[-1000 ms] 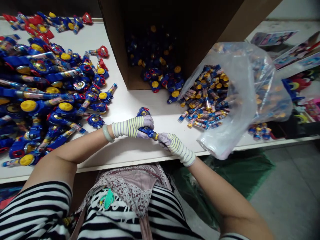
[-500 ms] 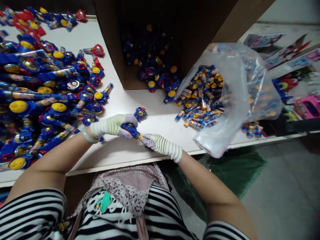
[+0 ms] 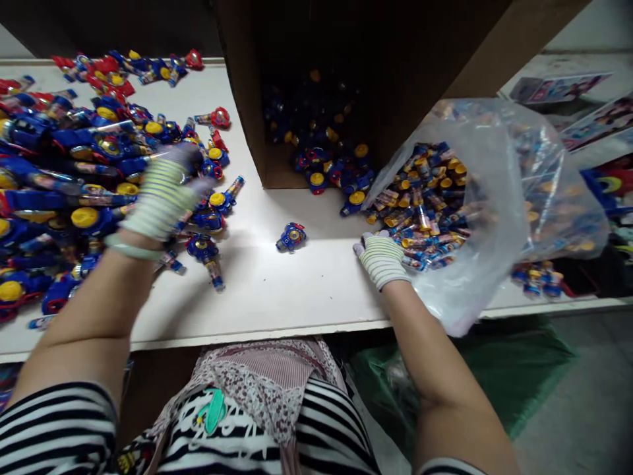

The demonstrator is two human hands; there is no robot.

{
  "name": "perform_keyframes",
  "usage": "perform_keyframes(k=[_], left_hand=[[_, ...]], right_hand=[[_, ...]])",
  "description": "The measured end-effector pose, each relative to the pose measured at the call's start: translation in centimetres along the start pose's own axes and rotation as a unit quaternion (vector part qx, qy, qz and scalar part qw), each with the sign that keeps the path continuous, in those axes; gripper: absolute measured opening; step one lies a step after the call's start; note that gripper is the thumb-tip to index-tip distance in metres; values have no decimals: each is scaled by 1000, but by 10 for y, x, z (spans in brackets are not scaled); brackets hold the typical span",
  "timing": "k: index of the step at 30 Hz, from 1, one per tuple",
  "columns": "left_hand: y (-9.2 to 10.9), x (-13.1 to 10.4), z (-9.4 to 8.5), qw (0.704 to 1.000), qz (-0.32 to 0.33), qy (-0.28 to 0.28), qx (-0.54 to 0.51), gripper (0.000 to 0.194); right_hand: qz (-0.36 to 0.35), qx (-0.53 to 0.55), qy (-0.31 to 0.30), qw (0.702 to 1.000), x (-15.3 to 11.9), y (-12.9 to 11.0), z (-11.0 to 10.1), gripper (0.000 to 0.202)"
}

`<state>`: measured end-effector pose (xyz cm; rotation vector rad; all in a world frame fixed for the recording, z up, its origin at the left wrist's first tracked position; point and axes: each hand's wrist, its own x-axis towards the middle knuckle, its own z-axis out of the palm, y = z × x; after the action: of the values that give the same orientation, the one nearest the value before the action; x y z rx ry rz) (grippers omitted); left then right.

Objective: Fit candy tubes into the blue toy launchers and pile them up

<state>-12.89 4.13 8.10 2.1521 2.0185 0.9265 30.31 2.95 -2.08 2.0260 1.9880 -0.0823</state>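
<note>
My left hand (image 3: 168, 188), in a striped knit glove, is blurred over the pile of blue toys with yellow caps and clear tubes (image 3: 99, 191). Its thumb stands apart from the fingers, and no held thing shows. My right hand (image 3: 380, 256), gloved alike, reaches to the near left edge of a heap of small printed tubes with yellow ends (image 3: 430, 198). The fingers look slightly spread; their tips partly hide behind the hand. Between the hands lies a single round blue toy without a tube (image 3: 291, 237). Another blue toy with its tube (image 3: 205, 254) rests at the pile's near edge.
An open cardboard box (image 3: 242, 99) lies on its side at the back, with blue toys inside and spilling out. A clear plastic bag (image 3: 499, 178) holds the tubes. More tubes (image 3: 537, 278) sit right of it. The white table's front edge (image 3: 297, 334) runs before me.
Both hands held a blue toy with a tube between them; now they are apart. My left hand has moved up-left over the toy pile, my right hand rightward to the tubes. The view has shifted.
</note>
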Motion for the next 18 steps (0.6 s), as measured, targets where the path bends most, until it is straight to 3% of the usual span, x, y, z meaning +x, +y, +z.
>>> perform_keyframes(k=[1, 2, 4, 5, 8, 11, 13, 14, 16, 18], left_hand=[[30, -2, 33, 988, 63, -144, -13, 62], [58, -2, 64, 955, 113, -274, -16, 69], [102, -1, 116, 924, 125, -360, -24, 78], [115, 1, 135, 905, 93, -414, -36, 73], [122, 5, 162, 868, -11, -486, -99, 40], [100, -3, 155, 879, -46, -443, -167, 36], [84, -15, 142, 883, -87, -357, -293, 43], [78, -22, 136, 871, -107, -307, -370, 45], [73, -37, 126, 832, -128, -224, -491, 45], [77, -52, 122, 812, -126, -193, -536, 43]], right_hand=[[-16, -2, 7, 1000, -1, -6, 1, 40], [-35, 1, 17, 999, -2, -11, 3, 38], [-58, 21, 38, 997, -5, -15, 8, 42], [-47, 33, 46, 997, -7, -14, 10, 45], [36, 67, 45, 996, -7, -6, 16, 50], [69, 88, 25, 993, -1, 6, 20, 43], [59, 119, 47, 990, 2, 10, 23, 39], [47, 157, 62, 985, 2, 10, 24, 39], [-1, 284, 73, 956, -4, 5, 25, 42], [-88, 430, 63, 896, -19, -8, 25, 46]])
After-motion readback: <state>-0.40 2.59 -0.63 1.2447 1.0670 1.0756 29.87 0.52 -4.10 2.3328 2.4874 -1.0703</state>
